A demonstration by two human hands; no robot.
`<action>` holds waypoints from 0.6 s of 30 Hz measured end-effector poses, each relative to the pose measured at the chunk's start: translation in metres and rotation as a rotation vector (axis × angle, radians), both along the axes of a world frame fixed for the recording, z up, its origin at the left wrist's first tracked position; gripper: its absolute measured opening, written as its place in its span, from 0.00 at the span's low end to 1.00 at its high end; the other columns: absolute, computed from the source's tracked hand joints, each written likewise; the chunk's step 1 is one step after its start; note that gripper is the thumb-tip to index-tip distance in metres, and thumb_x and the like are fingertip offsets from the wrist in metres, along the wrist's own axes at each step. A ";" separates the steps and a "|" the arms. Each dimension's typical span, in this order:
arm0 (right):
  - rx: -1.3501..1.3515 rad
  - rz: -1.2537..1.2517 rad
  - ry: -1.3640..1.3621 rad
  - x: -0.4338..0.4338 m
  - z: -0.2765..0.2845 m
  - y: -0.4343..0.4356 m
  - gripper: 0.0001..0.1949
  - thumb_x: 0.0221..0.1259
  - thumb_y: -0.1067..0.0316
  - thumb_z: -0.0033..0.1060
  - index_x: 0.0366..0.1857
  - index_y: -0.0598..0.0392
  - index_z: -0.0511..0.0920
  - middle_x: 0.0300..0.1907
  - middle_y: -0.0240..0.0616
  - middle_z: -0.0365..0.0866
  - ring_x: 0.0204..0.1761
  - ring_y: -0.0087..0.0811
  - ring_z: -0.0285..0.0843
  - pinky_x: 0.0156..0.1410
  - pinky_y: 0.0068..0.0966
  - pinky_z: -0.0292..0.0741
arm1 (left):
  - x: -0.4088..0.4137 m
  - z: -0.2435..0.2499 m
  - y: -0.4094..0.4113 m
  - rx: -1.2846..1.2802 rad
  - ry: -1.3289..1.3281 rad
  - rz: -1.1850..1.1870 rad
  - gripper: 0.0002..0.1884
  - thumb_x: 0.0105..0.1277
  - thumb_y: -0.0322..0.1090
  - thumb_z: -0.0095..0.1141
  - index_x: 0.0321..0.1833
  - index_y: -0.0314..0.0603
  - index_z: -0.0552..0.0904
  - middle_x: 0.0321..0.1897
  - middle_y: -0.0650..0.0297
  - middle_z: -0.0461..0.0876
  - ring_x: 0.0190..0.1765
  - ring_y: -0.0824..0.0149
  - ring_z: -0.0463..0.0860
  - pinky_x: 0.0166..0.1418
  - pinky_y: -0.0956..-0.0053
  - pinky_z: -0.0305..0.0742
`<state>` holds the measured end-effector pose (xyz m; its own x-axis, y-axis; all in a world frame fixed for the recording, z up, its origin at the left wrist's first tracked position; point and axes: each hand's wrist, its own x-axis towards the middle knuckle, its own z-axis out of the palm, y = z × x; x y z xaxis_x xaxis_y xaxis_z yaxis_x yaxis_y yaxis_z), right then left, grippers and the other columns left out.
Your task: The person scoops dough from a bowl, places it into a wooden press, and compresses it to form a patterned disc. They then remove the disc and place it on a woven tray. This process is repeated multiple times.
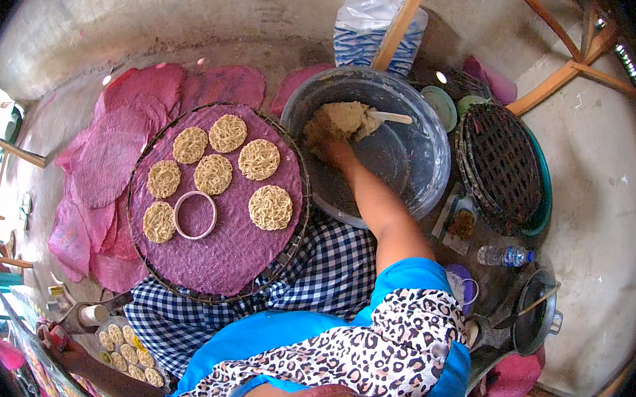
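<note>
My right hand (327,141) is down in the beige dough (346,117) at the left side of a large grey plastic basin (430,180). Its fingers blend into the dough, so their grip is hidden. A pale flat-handled utensil (390,117) sticks out of the dough. My left hand (58,339) is at the lower left edge, dark and small, near a wooden tool with a white cylinder (93,315). What it holds is unclear. Before me, a round woven tray (132,193) with a purple mat (216,263) bears several noodle discs (213,174) and a pale ring mould (195,215).
Pink mats (112,152) overlap on the floor at left. Smaller noodle discs (128,352) lie at lower left. Rightward are a dark woven basket (502,169), a water bottle (506,256) and a pan (535,314). A wooden post (401,24) rises behind the basin.
</note>
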<state>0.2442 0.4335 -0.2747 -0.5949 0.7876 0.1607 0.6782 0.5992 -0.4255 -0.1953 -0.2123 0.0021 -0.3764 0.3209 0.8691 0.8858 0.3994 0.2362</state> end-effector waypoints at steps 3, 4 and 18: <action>-0.020 0.010 -0.174 0.002 0.003 -0.002 0.19 0.63 0.61 0.40 0.56 0.54 0.70 0.58 0.51 0.68 0.61 0.51 0.62 0.64 0.39 0.60 | 0.003 0.003 0.007 -0.007 -0.017 -0.005 0.11 0.66 0.33 0.46 0.45 0.33 0.76 0.41 0.53 0.76 0.44 0.57 0.76 0.51 0.63 0.73; -0.066 -0.004 -0.215 0.002 0.003 -0.002 0.19 0.63 0.61 0.40 0.55 0.54 0.70 0.57 0.51 0.68 0.61 0.50 0.63 0.64 0.39 0.61 | 0.006 0.005 0.008 -0.114 0.135 0.094 0.10 0.64 0.27 0.48 0.46 0.34 0.76 0.45 0.51 0.76 0.46 0.55 0.77 0.52 0.63 0.74; -0.560 -0.187 0.281 0.002 -0.009 -0.006 0.21 0.62 0.59 0.46 0.59 0.51 0.68 0.58 0.46 0.70 0.55 0.42 0.70 0.62 0.34 0.63 | -0.009 -0.010 0.003 -0.064 -0.004 -0.148 0.13 0.67 0.32 0.43 0.48 0.34 0.78 0.50 0.51 0.74 0.51 0.57 0.75 0.56 0.64 0.72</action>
<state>0.2462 0.4279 -0.2841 -0.4346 0.8835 -0.1746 0.5671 0.1179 -0.8152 -0.2048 -0.2093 -0.0080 -0.3247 0.4282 0.8434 0.9351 0.2790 0.2184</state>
